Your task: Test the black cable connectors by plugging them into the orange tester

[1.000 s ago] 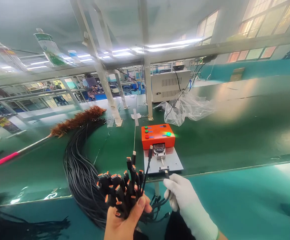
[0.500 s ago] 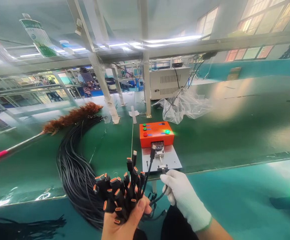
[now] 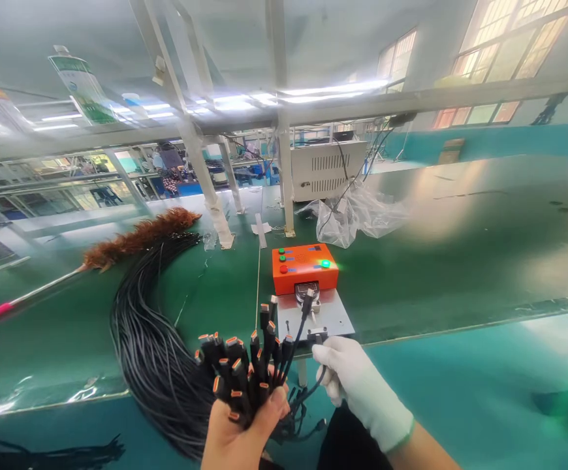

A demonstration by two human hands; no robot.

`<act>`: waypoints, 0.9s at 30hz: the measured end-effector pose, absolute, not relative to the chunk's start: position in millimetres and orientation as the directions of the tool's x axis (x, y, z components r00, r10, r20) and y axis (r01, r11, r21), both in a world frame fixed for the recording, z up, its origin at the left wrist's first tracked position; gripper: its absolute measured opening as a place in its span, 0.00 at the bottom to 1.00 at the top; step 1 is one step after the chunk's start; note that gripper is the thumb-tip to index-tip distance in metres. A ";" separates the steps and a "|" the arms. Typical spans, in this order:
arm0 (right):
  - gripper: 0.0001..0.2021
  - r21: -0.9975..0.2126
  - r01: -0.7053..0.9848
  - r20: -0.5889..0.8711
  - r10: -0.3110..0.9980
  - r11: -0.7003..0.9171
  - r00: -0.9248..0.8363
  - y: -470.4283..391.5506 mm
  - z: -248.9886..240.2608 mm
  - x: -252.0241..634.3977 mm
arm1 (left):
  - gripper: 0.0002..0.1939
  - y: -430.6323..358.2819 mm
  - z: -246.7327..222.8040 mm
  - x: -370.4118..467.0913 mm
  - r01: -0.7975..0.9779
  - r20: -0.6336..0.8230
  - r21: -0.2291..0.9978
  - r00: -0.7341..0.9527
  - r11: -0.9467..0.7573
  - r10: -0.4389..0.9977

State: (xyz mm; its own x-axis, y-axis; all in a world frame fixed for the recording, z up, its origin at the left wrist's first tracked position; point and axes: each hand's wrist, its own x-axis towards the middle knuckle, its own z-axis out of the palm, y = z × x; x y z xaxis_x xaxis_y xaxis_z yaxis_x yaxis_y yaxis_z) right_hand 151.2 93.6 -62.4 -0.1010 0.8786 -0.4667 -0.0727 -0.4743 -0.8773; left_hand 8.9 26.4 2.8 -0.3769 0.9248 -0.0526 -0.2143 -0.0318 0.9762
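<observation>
Bare, my left hand (image 3: 252, 424) is wrapped round a bunch of black cables (image 3: 239, 365), whose plug ends with orange tips point upward. One cable with a silver plug (image 3: 307, 303) sticks up above the rest. My right hand (image 3: 357, 385), in a white glove, pinches the end of a black cable (image 3: 320, 339) at the front fixture of a metal plate (image 3: 330, 312). Behind the plate sits an orange box (image 3: 306, 264) with green and red buttons, a lit green light and a small round gauge in front.
A long bundle of black cables (image 3: 142, 326) curves over the green table (image 3: 441, 261) on the left. Beside it lies a brown duster (image 3: 142, 238) with a pink handle. Clear plastic (image 3: 337, 222) and a grey metal cabinet (image 3: 328, 170) stand behind, near white frame posts (image 3: 284, 163).
My left hand and its bunch of cables have shifted slightly right and down relative to the box. My right hand stays at the fixture. The whole view has tilted a little.
</observation>
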 end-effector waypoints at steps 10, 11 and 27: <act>0.21 -0.973 0.227 0.026 0.973 -0.027 0.228 57.0 -1.7 175.1 | 0.18 30.6 -30.8 5.1 -0.164 -0.076 0.986 -0.278 0.031 0.958; 0.19 -0.998 0.050 0.033 0.981 0.024 0.190 56.0 6.1 168.4 | 0.18 29.8 -29.3 7.5 -0.141 -0.077 0.989 -0.253 0.042 0.964; 0.16 -0.887 -0.271 -0.349 0.928 -0.373 -0.133 80.3 -55.0 150.8 | 0.13 18.5 -9.1 14.1 -0.221 0.050 0.963 -0.419 -0.155 0.907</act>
